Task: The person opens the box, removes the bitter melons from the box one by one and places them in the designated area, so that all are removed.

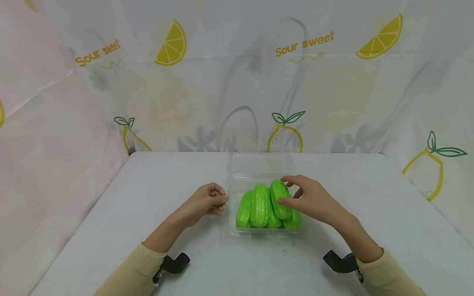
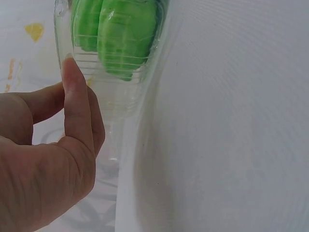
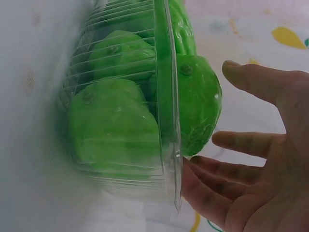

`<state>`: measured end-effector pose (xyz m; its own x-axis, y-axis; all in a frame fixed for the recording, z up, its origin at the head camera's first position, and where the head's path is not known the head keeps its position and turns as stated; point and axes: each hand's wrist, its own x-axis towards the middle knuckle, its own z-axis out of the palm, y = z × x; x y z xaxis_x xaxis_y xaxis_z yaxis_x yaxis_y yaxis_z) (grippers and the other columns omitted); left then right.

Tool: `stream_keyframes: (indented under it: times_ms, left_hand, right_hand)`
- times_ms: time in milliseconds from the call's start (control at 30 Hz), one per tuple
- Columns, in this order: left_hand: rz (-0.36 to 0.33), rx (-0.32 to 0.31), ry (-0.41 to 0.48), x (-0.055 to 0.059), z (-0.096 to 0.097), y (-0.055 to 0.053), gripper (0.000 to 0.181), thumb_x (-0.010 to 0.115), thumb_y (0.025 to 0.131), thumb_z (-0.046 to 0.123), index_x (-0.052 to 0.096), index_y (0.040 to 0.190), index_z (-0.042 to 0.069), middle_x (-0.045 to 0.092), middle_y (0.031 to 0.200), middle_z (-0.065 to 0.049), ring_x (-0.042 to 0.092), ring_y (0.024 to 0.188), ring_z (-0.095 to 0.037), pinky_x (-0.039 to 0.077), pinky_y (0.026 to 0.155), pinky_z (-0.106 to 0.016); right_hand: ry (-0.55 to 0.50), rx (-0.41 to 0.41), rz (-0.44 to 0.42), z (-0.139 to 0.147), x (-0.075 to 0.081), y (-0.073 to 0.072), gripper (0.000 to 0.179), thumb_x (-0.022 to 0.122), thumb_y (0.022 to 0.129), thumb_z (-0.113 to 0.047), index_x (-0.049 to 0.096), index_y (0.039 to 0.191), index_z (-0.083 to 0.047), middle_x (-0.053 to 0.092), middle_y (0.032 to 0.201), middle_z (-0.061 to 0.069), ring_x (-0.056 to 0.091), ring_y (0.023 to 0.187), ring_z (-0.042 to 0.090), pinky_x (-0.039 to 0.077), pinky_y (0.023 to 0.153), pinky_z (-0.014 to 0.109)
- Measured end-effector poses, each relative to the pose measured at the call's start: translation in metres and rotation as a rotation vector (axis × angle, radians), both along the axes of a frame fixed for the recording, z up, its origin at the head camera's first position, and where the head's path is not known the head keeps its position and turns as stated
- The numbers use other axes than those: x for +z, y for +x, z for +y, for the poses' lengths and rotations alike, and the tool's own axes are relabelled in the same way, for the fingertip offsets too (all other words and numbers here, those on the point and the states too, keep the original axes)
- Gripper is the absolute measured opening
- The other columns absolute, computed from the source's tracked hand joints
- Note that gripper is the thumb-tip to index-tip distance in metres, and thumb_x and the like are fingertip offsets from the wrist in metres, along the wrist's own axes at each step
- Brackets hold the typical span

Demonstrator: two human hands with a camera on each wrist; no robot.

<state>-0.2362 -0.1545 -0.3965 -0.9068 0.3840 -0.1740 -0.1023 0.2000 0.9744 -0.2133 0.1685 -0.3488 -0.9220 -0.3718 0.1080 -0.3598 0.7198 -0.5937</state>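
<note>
A clear plastic clamshell box (image 1: 263, 232) stands on the table with its lid (image 1: 261, 164) folded back. Several glossy green, bumpy, elongated vegetables resembling bitter melons (image 1: 260, 208) lie in it, one (image 3: 200, 101) rising above the rim. My left hand (image 1: 205, 203) pinches the box's left rim between thumb and fingers; in the left wrist view this hand (image 2: 63, 130) partly covers the wall. At the box's right side my right hand (image 1: 313, 199) has its fingers spread around the upper melon. In the right wrist view, a gap shows between that hand (image 3: 256, 159) and the melon.
The white table (image 1: 178, 272) extends around the box. Behind it hangs a pale curtain (image 1: 235, 87) printed with lemons and lettering, also along both sides. Black wrist mounts (image 1: 174, 263) sit at both sleeves.
</note>
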Motion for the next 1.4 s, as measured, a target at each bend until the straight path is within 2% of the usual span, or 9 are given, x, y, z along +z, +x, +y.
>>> stream_keyframes:
  times_ms: [200, 400, 567, 733, 1000, 1400]
  left_hand:
    - [-0.001, -0.003, -0.001, 0.003, -0.001, 0.002, 0.022, 0.058, 0.100, 0.014, 0.046, 0.110, -0.001, 0.055, 0.076, -0.002, 0.058, 0.067, -0.011, 0.055, 0.063, -0.021]
    - [-0.004, 0.000, 0.000, 0.003, -0.001, 0.001, 0.020, 0.058, 0.100, 0.014, 0.046, 0.109, 0.000, 0.056, 0.076, -0.002, 0.058, 0.067, -0.011, 0.055, 0.062, -0.021]
    - [-0.008, 0.003, -0.007, 0.003, 0.000, 0.001, 0.020, 0.058, 0.100, 0.013, 0.046, 0.109, 0.000, 0.056, 0.076, -0.002, 0.058, 0.067, -0.011, 0.055, 0.063, -0.021]
    - [-0.015, 0.005, -0.008, 0.004, 0.000, 0.001, 0.019, 0.058, 0.099, 0.012, 0.046, 0.108, 0.000, 0.056, 0.076, -0.002, 0.058, 0.067, -0.011, 0.055, 0.063, -0.021]
    - [-0.018, -0.007, -0.005, 0.003, 0.000, 0.001, 0.019, 0.058, 0.099, 0.013, 0.046, 0.107, 0.000, 0.056, 0.076, -0.002, 0.058, 0.067, -0.011, 0.055, 0.063, -0.021]
    - [-0.015, -0.014, 0.005, 0.001, -0.001, -0.001, 0.019, 0.059, 0.099, 0.013, 0.046, 0.107, 0.000, 0.058, 0.076, -0.002, 0.059, 0.067, -0.011, 0.055, 0.064, -0.021]
  right_hand:
    - [0.008, 0.035, 0.006, -0.004, -0.002, 0.003, 0.063, 0.078, 0.085, -0.041, 0.057, 0.138, -0.015, 0.057, 0.133, 0.011, 0.061, 0.084, 0.016, 0.051, 0.066, 0.027]
    - [0.030, 0.046, 0.007, -0.008, 0.000, 0.007, 0.066, 0.080, 0.082, -0.040, 0.058, 0.138, -0.013, 0.055, 0.131, 0.011, 0.056, 0.086, 0.016, 0.049, 0.067, 0.027]
    - [0.069, 0.023, 0.001, -0.012, -0.001, 0.011, 0.074, 0.080, 0.079, -0.046, 0.054, 0.141, -0.014, 0.051, 0.136, 0.008, 0.059, 0.098, 0.020, 0.052, 0.077, 0.033]
    - [0.115, 0.021, 0.046, -0.015, 0.000, 0.013, 0.074, 0.081, 0.079, -0.042, 0.054, 0.140, -0.011, 0.048, 0.140, 0.011, 0.061, 0.104, 0.023, 0.054, 0.085, 0.041]
    - [0.144, 0.007, 0.048, -0.018, 0.002, 0.015, 0.067, 0.075, 0.082, -0.028, 0.052, 0.141, -0.005, 0.048, 0.142, 0.014, 0.059, 0.090, 0.017, 0.052, 0.079, 0.035]
    - [0.132, 0.021, 0.084, -0.016, 0.002, 0.014, 0.064, 0.071, 0.083, -0.024, 0.052, 0.139, -0.001, 0.050, 0.142, 0.014, 0.059, 0.111, 0.026, 0.053, 0.088, 0.041]
